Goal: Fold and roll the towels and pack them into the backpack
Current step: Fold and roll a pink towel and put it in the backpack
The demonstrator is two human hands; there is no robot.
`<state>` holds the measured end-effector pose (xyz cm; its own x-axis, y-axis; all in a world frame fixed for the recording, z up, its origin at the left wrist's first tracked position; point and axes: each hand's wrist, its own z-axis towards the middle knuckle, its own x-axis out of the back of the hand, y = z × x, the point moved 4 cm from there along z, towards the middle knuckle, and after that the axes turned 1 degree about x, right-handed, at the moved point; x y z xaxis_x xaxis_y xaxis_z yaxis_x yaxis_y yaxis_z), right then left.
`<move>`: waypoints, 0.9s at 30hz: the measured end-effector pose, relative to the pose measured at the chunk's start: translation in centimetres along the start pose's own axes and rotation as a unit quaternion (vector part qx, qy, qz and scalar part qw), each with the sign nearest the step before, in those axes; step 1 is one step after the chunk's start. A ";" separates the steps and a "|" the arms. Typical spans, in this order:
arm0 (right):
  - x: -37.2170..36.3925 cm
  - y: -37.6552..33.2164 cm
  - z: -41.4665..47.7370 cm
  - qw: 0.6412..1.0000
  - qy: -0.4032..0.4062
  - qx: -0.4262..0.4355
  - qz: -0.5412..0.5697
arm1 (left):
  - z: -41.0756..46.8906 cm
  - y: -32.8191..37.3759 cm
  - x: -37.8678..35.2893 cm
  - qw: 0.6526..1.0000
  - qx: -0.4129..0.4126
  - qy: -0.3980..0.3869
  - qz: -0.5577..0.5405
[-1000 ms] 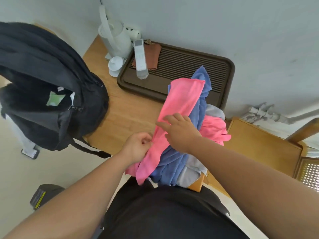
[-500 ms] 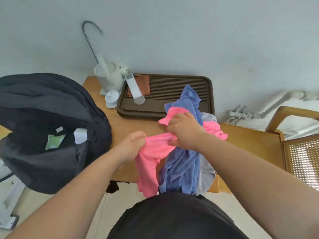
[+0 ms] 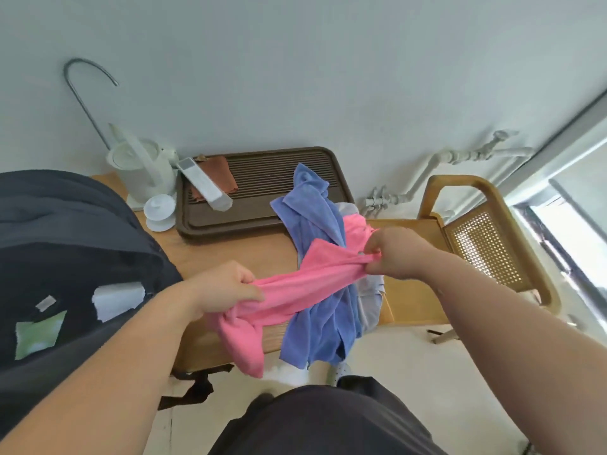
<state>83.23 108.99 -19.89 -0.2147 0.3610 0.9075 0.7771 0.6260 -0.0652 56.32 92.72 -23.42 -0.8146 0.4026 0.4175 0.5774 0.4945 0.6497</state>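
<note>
Backpack sits left of the brown tray, its mouth gaping open. Table carries the tray. Blue towel is heaped over the tray's right end and hangs off the table edge, with the grey towel just right of it. Pink towel is held in the air in front of the tray, bunched like a rope with one end dangling. Left hand fists its left part. Right hand pinches the other end, near the tray's right corner. The step looks like opening the towel out. Best to find two corners, shake it flat and lay it on bare table in front of the tray before folding, or the roll will probably turn out lumpy.
</note>
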 end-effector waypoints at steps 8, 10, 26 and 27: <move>5.2 1.0 -4.5 0.907 -0.028 0.018 0.420 | -1.4 1.5 2.7 0.897 -0.115 -0.166 -0.392; 5.5 2.2 -4.3 0.855 0.004 0.018 0.518 | -0.7 1.2 2.4 0.881 -0.105 -0.159 -0.432; -7.4 10.5 9.9 0.855 0.033 -0.167 0.489 | 13.5 -3.9 -0.4 0.949 0.144 0.270 -0.080; -7.4 11.0 11.1 0.853 0.027 -0.169 0.494 | 14.3 -3.6 0.0 0.946 0.147 0.277 -0.089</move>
<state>86.80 120.86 -31.97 0.6639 0.5582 0.4976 0.6906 -0.2024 -0.6943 55.04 101.93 -34.85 -0.7572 -0.1309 0.6399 0.3532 0.7420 0.5698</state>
